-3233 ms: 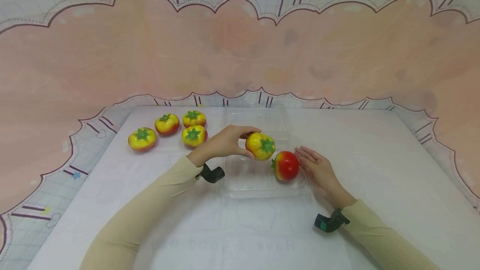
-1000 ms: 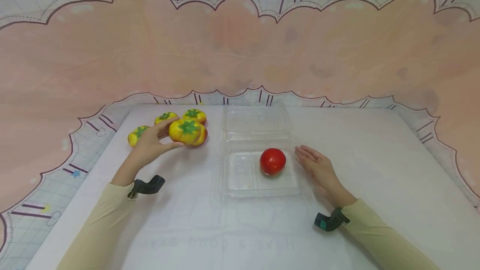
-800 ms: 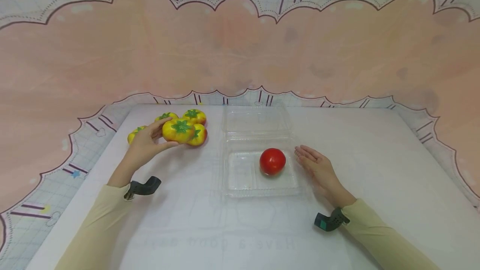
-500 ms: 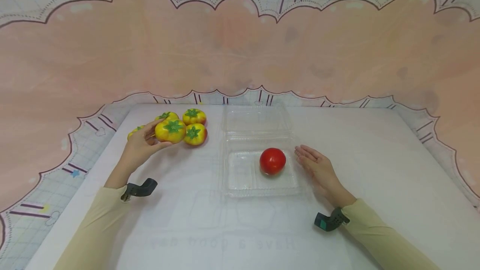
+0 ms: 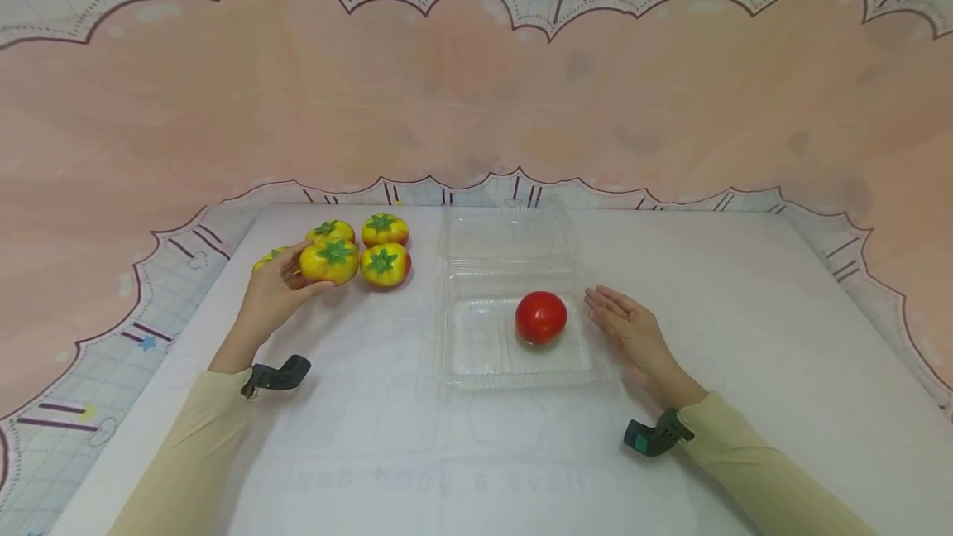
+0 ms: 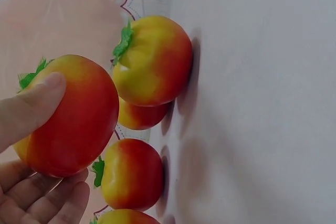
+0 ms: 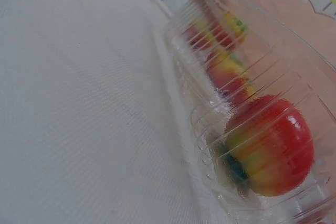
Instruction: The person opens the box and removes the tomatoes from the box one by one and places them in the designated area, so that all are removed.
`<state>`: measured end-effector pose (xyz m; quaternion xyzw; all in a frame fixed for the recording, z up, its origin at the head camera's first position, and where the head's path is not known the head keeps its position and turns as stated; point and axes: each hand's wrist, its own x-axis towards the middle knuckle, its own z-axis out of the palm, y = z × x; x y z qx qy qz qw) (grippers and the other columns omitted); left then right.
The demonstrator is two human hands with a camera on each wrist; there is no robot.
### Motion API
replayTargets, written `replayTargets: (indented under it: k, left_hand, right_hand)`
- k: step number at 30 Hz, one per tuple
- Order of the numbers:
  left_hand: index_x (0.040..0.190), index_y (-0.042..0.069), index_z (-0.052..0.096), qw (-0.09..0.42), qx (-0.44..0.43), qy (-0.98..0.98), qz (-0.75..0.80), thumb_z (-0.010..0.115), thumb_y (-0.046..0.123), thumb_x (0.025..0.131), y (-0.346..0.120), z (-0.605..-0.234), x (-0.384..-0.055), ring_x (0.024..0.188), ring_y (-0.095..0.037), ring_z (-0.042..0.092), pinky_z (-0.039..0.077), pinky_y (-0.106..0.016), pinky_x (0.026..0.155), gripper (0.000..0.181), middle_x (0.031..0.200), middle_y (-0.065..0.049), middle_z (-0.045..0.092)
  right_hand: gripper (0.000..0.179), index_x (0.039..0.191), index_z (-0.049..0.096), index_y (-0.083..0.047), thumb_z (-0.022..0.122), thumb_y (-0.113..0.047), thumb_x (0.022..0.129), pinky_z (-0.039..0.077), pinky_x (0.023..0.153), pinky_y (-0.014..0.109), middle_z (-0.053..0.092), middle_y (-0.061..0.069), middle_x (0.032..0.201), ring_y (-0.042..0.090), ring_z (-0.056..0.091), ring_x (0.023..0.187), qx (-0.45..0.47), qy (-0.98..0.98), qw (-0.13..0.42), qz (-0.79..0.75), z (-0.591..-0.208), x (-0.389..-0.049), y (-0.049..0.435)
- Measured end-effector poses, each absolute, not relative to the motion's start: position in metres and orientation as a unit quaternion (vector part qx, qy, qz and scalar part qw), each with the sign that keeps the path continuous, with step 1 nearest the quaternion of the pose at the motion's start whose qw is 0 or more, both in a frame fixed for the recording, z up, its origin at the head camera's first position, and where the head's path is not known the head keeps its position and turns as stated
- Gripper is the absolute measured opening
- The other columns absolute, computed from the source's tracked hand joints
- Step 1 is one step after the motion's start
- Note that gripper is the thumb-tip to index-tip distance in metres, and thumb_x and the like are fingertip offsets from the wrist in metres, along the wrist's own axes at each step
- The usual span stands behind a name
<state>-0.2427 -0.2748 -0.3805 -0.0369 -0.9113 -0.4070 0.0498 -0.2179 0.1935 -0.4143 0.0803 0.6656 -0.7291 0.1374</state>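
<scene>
My left hand (image 5: 275, 288) holds a yellow-and-red tomato (image 5: 329, 261), green leaves upward, between thumb and fingers among the other tomatoes at the left. In the left wrist view, the thumb lies across the held tomato (image 6: 73, 119), which is apart from the table. Another tomato (image 5: 540, 318) sits red side up in the right part of an open clear plastic box (image 5: 476, 380); its leaves face down in the right wrist view. Beside the box's right wall, my right hand (image 5: 633, 337) rests with its fingers extended, touching nothing but the box's edge area.
Two tomatoes stand right of the held one, a front tomato (image 5: 385, 265) and a back tomato (image 5: 385, 230). Behind my left hand are a tomato (image 5: 331, 229) and a mostly hidden tomato (image 5: 266, 258). The box's lid (image 5: 510, 236) lies back toward the patterned backdrop (image 5: 476, 106).
My left hand has carried its tomato from over the box to the group at the left, slowing lately. The boxed tomato has turned leaves-down and shifted slightly left. My right hand stays put.
</scene>
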Motion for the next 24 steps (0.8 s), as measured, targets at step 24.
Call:
replayTargets:
  k: [24]
  left_hand:
    - [0.146, -0.002, 0.025, 0.004, 0.005, -0.917, -0.400, 0.070, 0.026, 0.084, -0.281, -0.396, -0.246, 0.129, -0.045, 0.041, 0.040, -0.051, 0.104, 0.081, 0.147, -0.029, 0.032]
  right_hand:
    - [0.059, 0.148, 0.023, -0.003, 0.051, -0.013, 0.097, 0.040, 0.097, 0.016, 0.029, 0.011, 0.150, -0.014, 0.056, 0.104, 0.071, 0.660, 0.136, -0.735, -0.415, -0.217, 0.195]
